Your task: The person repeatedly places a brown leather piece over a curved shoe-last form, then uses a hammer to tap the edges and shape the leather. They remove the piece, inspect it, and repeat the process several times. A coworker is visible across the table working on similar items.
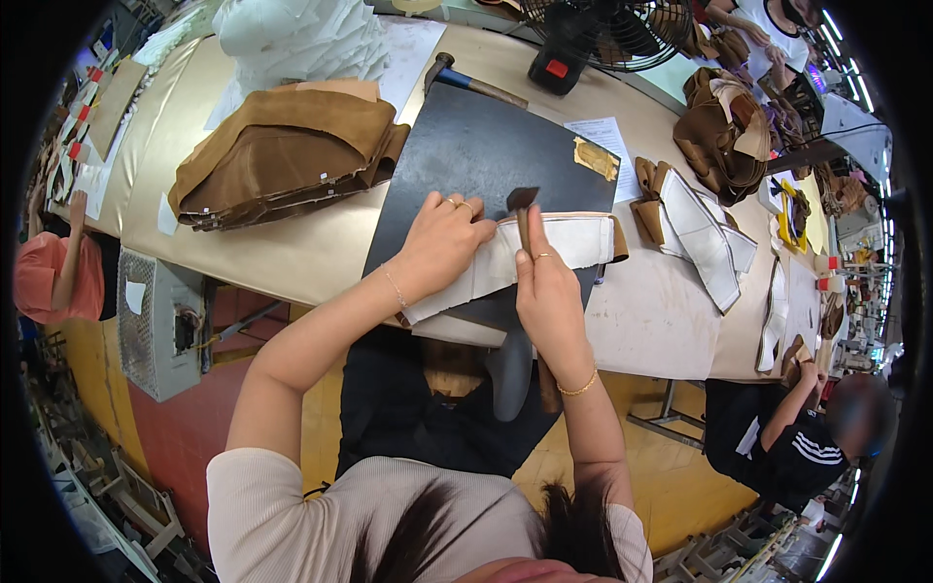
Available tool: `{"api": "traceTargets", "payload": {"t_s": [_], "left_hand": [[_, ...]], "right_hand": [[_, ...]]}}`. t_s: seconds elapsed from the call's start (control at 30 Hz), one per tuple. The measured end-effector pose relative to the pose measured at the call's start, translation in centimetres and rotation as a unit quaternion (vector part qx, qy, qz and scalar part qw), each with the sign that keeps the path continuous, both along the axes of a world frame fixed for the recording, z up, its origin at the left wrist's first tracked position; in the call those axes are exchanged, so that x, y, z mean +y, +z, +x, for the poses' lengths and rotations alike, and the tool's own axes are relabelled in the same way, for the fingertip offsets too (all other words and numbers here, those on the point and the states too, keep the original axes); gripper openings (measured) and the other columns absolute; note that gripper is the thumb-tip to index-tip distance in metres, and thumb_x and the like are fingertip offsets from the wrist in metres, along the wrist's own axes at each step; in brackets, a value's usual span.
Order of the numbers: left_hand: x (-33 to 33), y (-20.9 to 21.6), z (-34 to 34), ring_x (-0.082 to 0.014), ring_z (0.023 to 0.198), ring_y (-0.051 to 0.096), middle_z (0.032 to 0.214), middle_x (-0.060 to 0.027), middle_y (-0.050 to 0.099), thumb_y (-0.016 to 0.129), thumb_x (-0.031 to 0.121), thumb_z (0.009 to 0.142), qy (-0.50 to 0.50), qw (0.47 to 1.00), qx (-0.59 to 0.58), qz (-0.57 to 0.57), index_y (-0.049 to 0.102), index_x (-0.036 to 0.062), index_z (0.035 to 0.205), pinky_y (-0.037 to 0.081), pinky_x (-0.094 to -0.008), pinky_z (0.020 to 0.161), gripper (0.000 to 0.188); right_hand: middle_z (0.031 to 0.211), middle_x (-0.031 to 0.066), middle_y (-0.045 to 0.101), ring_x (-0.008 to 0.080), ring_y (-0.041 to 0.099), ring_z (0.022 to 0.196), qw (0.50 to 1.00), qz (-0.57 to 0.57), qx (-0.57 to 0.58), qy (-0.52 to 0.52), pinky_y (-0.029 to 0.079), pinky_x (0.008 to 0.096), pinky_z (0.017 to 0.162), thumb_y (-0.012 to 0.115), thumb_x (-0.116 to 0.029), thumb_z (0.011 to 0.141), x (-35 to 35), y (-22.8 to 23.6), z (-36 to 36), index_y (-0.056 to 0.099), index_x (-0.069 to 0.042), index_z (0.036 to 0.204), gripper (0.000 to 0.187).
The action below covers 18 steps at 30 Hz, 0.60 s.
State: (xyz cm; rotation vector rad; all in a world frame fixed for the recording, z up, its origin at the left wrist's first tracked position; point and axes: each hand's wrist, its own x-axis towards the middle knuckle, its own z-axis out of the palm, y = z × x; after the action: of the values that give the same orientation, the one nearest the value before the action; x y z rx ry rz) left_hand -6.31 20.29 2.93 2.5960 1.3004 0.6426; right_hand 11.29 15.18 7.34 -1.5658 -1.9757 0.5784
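Note:
A long white-backed leather piece (569,241), brown along its edge, lies across the dark grey board (466,136) in front of me. My left hand (442,238) rests on its left part with fingers curled at the upper edge, gripping it. In my right hand (552,291) is a hammer (523,216), held close below its dark head. Its wooden handle runs down past my wrist, and the head is over the leather piece's upper edge. Whether the head touches the leather I cannot tell.
Brown leather pieces (282,160) are stacked left of the board. A second hammer (481,87) lies at its far edge, near a black fan (607,29). More white-backed pieces (700,228) lie to the right. Co-workers sit at left (58,277) and right (777,428).

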Motion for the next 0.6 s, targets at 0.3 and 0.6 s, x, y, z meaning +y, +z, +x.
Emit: {"api": "traceTargets", "payload": {"t_s": [0.3, 0.6], "left_hand": [[-0.4, -0.2, 0.2, -0.0203, 0.088, 0.057, 0.091, -0.0034, 0.060, 0.065, 0.015, 0.086, 0.019, 0.999, 0.012, 0.023, 0.072, 0.0122, 0.098, 0.039, -0.0351, 0.080, 0.014], [0.4, 0.2, -0.8, -0.0251, 0.088, 0.062, 0.092, -0.0068, 0.065, 0.070, 0.019, 0.085, 0.044, 0.982, -0.092, -0.157, 0.075, 0.0091, 0.095, 0.042, -0.0382, 0.088, 0.015]], "right_hand": [[0.090, 0.0228, 0.061, 0.0405, 0.064, 0.077, 1.000, -0.027, 0.003, -0.001, 0.051, 0.0496, 0.067, 0.047, -0.012, 0.100, -0.8, 0.5, -0.5, 0.031, -0.004, 0.152, 0.055], [0.089, 0.0216, 0.060, 0.0410, 0.064, 0.076, 0.997, -0.065, -0.032, -0.001, 0.053, 0.0490, 0.066, 0.047, -0.014, 0.101, -0.7, 0.7, -0.5, 0.025, -0.007, 0.155, 0.059]]}}
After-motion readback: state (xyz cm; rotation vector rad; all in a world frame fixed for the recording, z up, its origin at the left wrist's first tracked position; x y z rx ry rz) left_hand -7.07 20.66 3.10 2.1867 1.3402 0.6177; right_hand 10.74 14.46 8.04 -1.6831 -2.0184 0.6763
